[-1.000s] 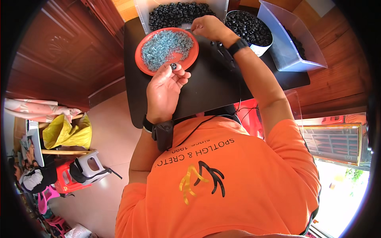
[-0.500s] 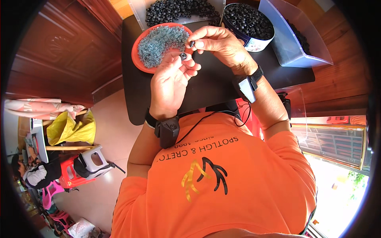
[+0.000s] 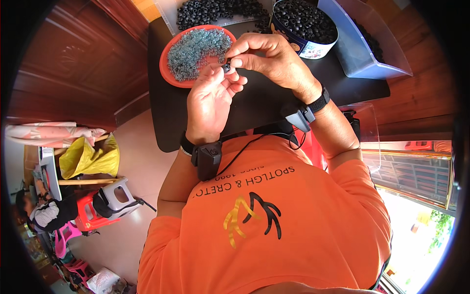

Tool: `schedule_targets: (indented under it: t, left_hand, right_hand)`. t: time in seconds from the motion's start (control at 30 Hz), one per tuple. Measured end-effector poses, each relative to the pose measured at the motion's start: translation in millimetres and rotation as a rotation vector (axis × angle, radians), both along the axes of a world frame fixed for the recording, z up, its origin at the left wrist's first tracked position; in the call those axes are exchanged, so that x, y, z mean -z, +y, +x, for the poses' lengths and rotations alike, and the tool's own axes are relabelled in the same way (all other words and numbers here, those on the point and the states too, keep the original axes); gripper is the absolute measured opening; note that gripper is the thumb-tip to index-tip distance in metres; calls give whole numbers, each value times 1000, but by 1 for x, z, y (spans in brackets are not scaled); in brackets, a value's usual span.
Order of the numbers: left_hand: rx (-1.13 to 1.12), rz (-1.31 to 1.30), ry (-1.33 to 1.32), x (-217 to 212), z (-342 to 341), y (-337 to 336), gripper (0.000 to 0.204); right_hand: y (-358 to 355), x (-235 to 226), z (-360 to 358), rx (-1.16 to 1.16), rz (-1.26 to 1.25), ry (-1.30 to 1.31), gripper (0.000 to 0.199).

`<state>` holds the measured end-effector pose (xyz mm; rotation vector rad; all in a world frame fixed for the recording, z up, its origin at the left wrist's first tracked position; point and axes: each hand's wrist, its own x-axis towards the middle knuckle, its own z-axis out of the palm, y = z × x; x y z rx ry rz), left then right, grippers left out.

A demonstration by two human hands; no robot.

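Over the near side of a red plate (image 3: 165, 68), my left hand (image 3: 209, 105) pinches a small black plastic part with a round hole (image 3: 226, 68) between thumb and forefinger. Its other fingers are loosely curled. My right hand (image 3: 274, 61) is closed in a pinch right at that part. A small dark piece seems to sit in its fingertips, mostly hidden, so I cannot tell its kind or whether the two pieces are joined. Many tiny clear bluish pieces (image 3: 193, 51) lie heaped on the plate, too small to make out singly.
On the dark tabletop (image 3: 338, 88), a clear tray (image 3: 171, 19) with black ring-like parts stands at the back. Beside it is a round tin (image 3: 318, 50) full of similar parts. A bluish bin (image 3: 357, 54) stands at the right. A cable (image 3: 240, 156) runs between my wrist devices.
My right hand has moved slightly left and down, bringing its fingertips from just above the holed part to meet it. The left hand has barely moved.
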<state>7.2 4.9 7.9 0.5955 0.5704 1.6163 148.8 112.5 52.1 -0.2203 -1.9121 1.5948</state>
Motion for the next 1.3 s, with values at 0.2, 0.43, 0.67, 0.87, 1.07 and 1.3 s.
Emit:
schedule_targets:
  t: [0.2,0.43,0.67,0.87,1.07,1.3]
  left_hand:
    - [-4,-30,-48,2,1,-1,14]
    - [23,-69,-139,2,2,-1,17]
    - [48,-103,-239,-5,7,-3,17]
    - [73,-112,-278,-1,3,-1,15]
    - [96,-79,-166,-8,4,-2,15]
    - [44,-132,-211,-12,13,-1,17]
  right_hand:
    - [-7,1,-3,206,436,-95,13]
    - [-14,9,-6,330,658,-102,18]
    - [-25,22,-7,456,766,67,29]
    - [-26,23,-5,493,831,94,30]
    - [-28,20,-1,528,927,82,31]
    - [-27,24,3,562,983,93,32]
